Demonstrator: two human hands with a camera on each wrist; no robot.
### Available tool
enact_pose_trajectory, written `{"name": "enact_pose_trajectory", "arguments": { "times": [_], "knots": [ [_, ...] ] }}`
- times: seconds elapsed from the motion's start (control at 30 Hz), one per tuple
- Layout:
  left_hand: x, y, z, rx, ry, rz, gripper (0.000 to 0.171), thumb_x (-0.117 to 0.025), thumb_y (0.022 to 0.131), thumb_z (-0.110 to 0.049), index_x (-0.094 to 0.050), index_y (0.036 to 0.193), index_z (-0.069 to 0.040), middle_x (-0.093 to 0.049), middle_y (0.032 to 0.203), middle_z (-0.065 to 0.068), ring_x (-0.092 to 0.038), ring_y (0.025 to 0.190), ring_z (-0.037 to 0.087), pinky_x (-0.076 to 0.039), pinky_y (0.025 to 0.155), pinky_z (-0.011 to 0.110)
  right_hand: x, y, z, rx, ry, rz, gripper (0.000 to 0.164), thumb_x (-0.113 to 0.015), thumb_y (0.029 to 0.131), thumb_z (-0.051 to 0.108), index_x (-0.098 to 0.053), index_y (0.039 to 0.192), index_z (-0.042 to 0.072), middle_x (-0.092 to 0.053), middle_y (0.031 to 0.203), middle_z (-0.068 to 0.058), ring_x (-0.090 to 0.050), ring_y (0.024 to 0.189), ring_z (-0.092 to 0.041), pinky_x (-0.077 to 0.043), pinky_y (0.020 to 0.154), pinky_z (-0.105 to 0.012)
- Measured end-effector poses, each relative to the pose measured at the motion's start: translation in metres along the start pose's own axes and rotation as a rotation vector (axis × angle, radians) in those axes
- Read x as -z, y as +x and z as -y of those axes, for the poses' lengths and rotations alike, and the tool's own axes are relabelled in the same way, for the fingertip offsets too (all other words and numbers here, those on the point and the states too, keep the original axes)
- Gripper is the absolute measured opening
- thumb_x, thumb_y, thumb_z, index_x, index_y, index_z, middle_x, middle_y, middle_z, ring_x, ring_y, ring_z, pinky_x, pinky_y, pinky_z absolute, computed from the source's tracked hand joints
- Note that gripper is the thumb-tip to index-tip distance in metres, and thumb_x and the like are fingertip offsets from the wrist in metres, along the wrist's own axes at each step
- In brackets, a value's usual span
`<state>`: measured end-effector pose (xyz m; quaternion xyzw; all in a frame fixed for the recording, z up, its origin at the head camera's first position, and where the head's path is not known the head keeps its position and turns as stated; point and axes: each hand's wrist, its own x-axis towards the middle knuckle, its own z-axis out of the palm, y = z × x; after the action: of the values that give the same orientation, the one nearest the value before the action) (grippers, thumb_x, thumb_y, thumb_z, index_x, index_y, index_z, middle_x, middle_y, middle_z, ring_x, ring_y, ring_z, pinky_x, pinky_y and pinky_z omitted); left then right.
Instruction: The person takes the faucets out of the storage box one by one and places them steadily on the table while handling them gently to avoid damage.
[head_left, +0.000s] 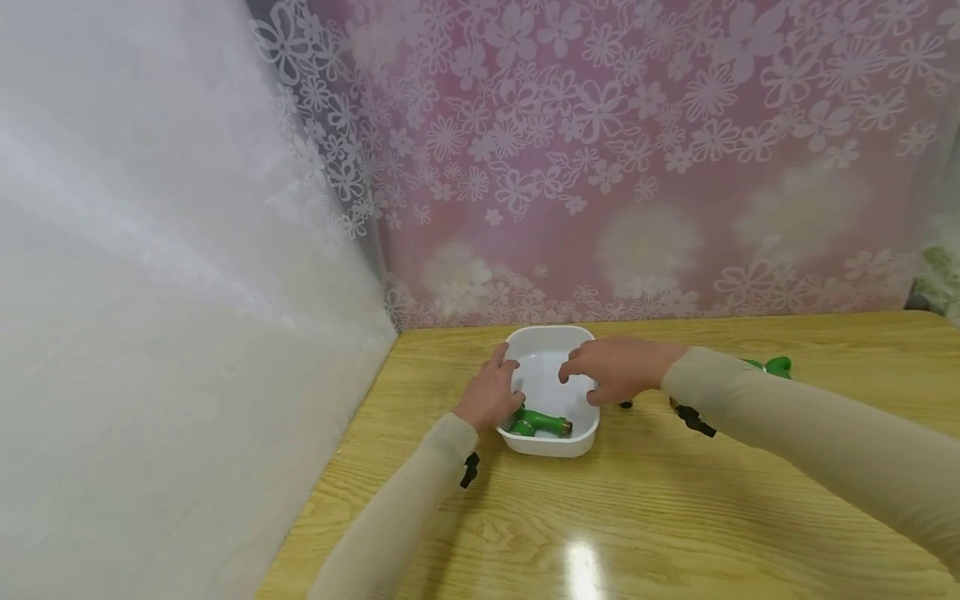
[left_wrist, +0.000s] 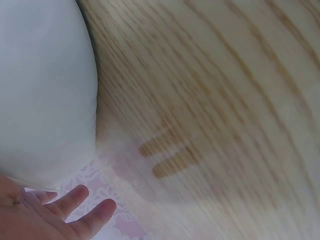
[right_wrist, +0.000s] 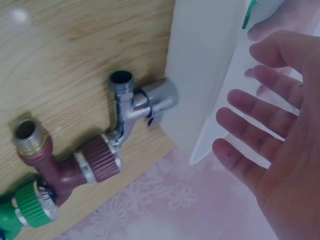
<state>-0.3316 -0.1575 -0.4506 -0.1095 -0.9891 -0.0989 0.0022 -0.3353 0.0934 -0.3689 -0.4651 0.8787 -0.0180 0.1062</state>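
A white plastic tub stands near the table's back edge, with a green tap with a brass threaded end lying inside at its near left. My left hand is at the tub's left rim; in the left wrist view its fingers stretch past the tub's wall. Above the tub's right side, my right hand hangs with loosely bent fingers and nothing in them. The right wrist view shows that palm beside the tub's white wall.
Right of the tub lie a chrome tap, a maroon tap and another green tap, in a row on the wood-grain table. A pink flowered curtain hangs behind; white sheeting borders the left.
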Motion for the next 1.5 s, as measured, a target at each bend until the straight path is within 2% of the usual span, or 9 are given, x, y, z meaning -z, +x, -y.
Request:
{"name": "enact_pose_trajectory", "arguments": {
  "times": [0.4, 0.8, 1.13, 1.4, 1.5],
  "knots": [
    [0.0, 0.004, 0.0, -0.004, 0.018, -0.004, 0.056, -0.063, 0.095, -0.032, -0.05, 0.146, -0.013, -0.012, 0.169, 0.003, -0.043, 0.142, 0.026, -0.049, 0.105, 0.045, 0.0, 0.016, 0.013, 0.019, -0.037, 0.065, 0.041, -0.068, 0.095, 0.031, -0.061, 0.135, 0.027, -0.063, 0.133, -0.003, -0.062, 0.11, -0.017, -0.054, 0.091, -0.042],
    [0.001, 0.005, 0.001, -0.019, 0.011, -0.014, 0.055, -0.063, 0.096, -0.032, -0.05, 0.146, -0.012, -0.014, 0.168, 0.004, -0.044, 0.142, 0.027, -0.048, 0.106, 0.045, -0.002, 0.03, 0.024, 0.05, -0.061, 0.091, 0.044, -0.07, 0.094, 0.028, -0.061, 0.136, 0.026, -0.063, 0.135, -0.004, -0.064, 0.11, -0.017, -0.053, 0.093, -0.043],
    [0.002, 0.003, 0.002, -0.032, -0.01, -0.02, 0.054, -0.063, 0.096, -0.03, -0.051, 0.145, -0.011, -0.014, 0.168, 0.005, -0.042, 0.143, 0.029, -0.048, 0.107, 0.046, -0.011, 0.042, 0.03, 0.068, -0.042, 0.117, 0.05, -0.07, 0.093, 0.026, -0.057, 0.141, 0.03, -0.063, 0.137, -0.001, -0.063, 0.117, -0.017, -0.051, 0.098, -0.042],
    [0.001, 0.002, 0.003, -0.026, -0.018, -0.018, 0.053, -0.062, 0.096, -0.029, -0.051, 0.145, -0.011, -0.014, 0.168, 0.004, -0.041, 0.143, 0.029, -0.048, 0.106, 0.047, -0.018, 0.049, 0.037, 0.113, -0.047, 0.109, 0.053, -0.069, 0.091, 0.016, -0.058, 0.141, 0.03, -0.068, 0.127, 0.002, -0.062, 0.095, -0.006, -0.051, 0.086, -0.032],
    [-0.001, 0.001, 0.003, -0.025, -0.023, -0.02, 0.053, -0.062, 0.095, -0.028, -0.051, 0.144, -0.011, -0.014, 0.168, 0.005, -0.041, 0.144, 0.029, -0.048, 0.106, 0.047, -0.022, 0.05, 0.039, 0.113, -0.058, 0.119, 0.055, -0.07, 0.091, 0.016, -0.057, 0.142, 0.031, -0.069, 0.125, 0.004, -0.061, 0.095, -0.004, -0.051, 0.087, -0.031]
  ]
}}
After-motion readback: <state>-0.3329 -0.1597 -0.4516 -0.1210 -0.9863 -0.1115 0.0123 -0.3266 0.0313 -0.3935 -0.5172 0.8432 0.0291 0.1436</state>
